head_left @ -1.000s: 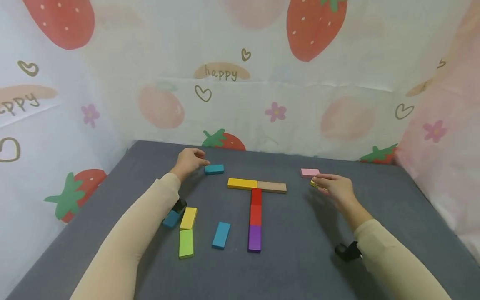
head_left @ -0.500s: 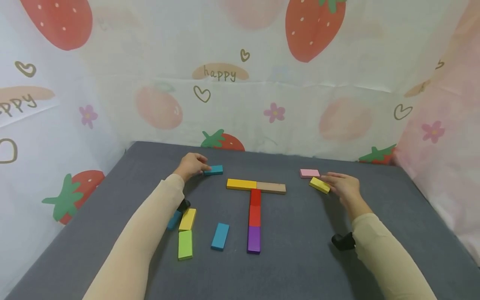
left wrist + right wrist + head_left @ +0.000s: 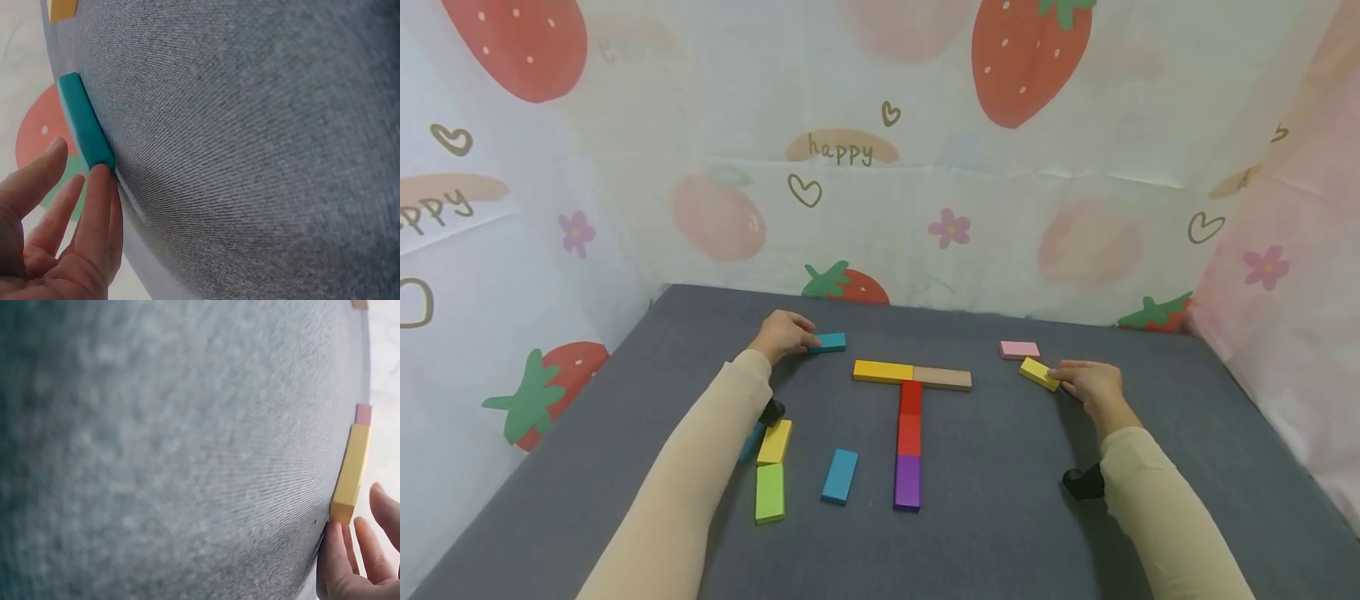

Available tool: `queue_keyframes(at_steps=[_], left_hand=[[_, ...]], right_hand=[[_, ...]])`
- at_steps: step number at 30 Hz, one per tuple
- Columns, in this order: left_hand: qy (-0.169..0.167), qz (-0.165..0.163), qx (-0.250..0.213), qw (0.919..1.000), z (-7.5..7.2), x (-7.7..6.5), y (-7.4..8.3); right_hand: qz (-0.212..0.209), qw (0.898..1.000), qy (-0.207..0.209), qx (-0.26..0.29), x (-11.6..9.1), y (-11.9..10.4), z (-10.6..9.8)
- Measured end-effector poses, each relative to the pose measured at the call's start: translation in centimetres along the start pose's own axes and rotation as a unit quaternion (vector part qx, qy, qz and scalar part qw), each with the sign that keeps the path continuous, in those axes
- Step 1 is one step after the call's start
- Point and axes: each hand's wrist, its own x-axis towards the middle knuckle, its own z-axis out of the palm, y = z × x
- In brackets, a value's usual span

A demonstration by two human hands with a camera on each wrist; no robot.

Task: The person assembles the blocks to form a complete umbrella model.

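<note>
At the back left of the table, my left hand point(image 3: 781, 333) touches the near end of a teal block point(image 3: 831, 342). The left wrist view has one extended fingertip against the end of that teal block point(image 3: 85, 122), with the thumb held apart from it. On the right side, my right hand point(image 3: 1092, 388) reaches the outer end of a yellow block point(image 3: 1037, 373). Seen from the right wrist, a fingertip meets the end of the yellow block point(image 3: 351, 472), and the thumb stays off it. A pink block point(image 3: 1018, 350) lies just behind the yellow one.
Mid-table, blocks form a T: an orange-yellow block point(image 3: 882, 372) and a tan block point(image 3: 942, 378) across the top, red blocks point(image 3: 910, 429) and a purple block point(image 3: 907, 482) below. Left of it lie a blue block point(image 3: 839, 476), a yellow block point(image 3: 775, 442) and a green block point(image 3: 770, 492).
My right hand has let go of the yellow block, which now lies on the table, and has shifted right to its outer end. My left hand has come down right onto the teal block's end.
</note>
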Motion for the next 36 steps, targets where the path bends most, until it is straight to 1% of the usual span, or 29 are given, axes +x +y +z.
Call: queue_keyframes(at_steps=[3, 7, 13, 17, 23, 27, 30, 36], left_hand=[[0.005, -0.01, 0.0, 0.9999, 0.1, 0.2, -0.1], [0.013, -0.016, 0.017, 0.9996, 0.3, 0.4, 0.0], [0.036, -0.024, 0.044, 0.9981, 0.7, 0.5, 0.4], [0.039, -0.036, 0.042, 0.9977, 1.0, 0.6, 0.5], [0.047, -0.047, 0.015, 0.9976, 1.9, 0.9, 0.5], [0.055, -0.073, 0.013, 0.9957, 2.6, 1.1, 0.7], [0.056, -0.096, 0.017, 0.9936, 3.1, 0.9, 1.1], [0.041, -0.119, 0.014, 0.9919, 3.5, 0.0, 1.8]], right_hand=[[-0.003, 1.0, 0.002, -0.01, 0.3, 0.2, 0.0], [-0.012, 0.999, 0.004, -0.043, 0.7, 0.3, -0.1], [-0.02, 0.996, 0.0, -0.091, 1.4, 0.1, -0.4], [-0.019, 0.994, -0.001, -0.112, 1.5, 0.0, -0.5], [-0.028, 0.992, 0.004, -0.125, 1.5, 0.2, 0.1], [-0.034, 0.991, 0.007, -0.127, 1.6, 0.4, 0.5], [-0.035, 0.992, 0.007, -0.123, 1.7, 0.5, 0.5], [-0.035, 0.992, 0.008, -0.118, 1.6, 0.4, 0.3]])
